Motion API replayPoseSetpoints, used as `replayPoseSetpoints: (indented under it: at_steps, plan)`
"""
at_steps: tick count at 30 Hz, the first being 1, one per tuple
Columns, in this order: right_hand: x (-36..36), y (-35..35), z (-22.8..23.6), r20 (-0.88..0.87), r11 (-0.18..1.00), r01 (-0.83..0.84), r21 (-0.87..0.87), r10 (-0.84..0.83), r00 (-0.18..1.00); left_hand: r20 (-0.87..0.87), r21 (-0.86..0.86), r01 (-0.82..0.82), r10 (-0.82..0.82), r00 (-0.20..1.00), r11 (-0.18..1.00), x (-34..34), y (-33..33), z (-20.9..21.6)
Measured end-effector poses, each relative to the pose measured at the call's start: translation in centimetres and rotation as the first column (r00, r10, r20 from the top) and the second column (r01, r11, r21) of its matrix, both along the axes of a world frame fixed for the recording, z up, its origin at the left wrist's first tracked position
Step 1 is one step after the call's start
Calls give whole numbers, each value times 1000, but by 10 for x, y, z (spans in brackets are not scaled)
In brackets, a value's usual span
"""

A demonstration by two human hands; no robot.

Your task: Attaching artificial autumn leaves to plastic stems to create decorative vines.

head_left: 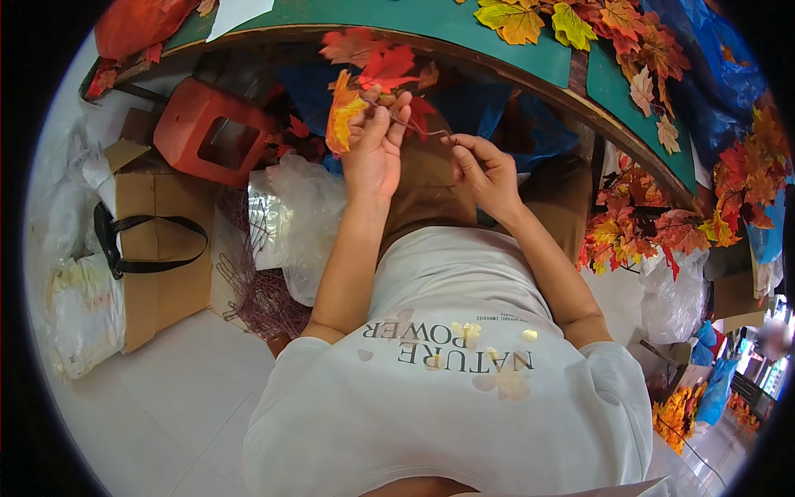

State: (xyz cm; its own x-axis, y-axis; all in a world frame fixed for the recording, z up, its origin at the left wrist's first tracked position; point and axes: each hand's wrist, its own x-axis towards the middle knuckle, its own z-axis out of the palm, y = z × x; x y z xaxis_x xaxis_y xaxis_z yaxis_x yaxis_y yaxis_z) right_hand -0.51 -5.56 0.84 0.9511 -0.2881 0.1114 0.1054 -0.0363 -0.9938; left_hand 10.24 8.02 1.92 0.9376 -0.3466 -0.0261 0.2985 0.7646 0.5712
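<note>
Holding a spray of red and yellow-orange maple leaves (389, 66) at twelve o'clock, you have its thin brownish stem (422, 131) running toward three. In view, the leaves overlap the wooden-edged green tabletop (373, 12), just beyond them. A red-orange plastic stool (185, 116) lies at ten, a brown cardboard box with a black strap (166, 306) at nine, and red-and-yellow leaf bunches (681, 232) at three. Your left hand (377, 145) curls its fingers, thumb and fingertips together at the spray's base; your right hand (489, 174) pinches the stem's other end between thumb and forefinger.
</note>
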Motion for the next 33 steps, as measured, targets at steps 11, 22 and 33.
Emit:
replayPoseSetpoints:
  at_steps: [11, 22, 33]
  plan:
    - [10, -11, 7, -15, 927, 169, 334, -174, 985, -243, -73, 248, -258, 935, 966, -18, -28, -43]
    - [1, 0, 21, -146, 986, 89, 142, -69, 987, -139, 96, 331, -317, 938, 939, -49, -35, -11]
    - [58, -89, 129, 414, 575, 479, -664, -251, 875, -144, 71, 353, -341, 929, 933, -43, -29, -9]
